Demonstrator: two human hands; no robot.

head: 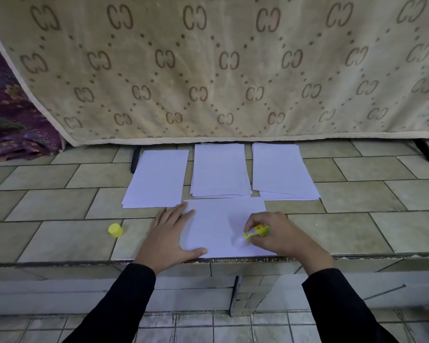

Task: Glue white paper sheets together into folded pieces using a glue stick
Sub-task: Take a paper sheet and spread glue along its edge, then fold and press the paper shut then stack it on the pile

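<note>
The white sheet (218,224) is being pinned by the open left hand (170,237); the glue stick (256,231) is being gripped by the right hand (276,235); light, even strokes seem best.

On my feed I see two long black sleeves. The left sleeve (119,305) ends in a plain edge at the wrist, just behind the left hand (170,233). The right sleeve (342,308) ends the same way, just behind the right hand (280,233). The cloth is dark, matte and uniform, with soft folds towards the elbows. Both hands are bare beyond the cuffs.
</note>
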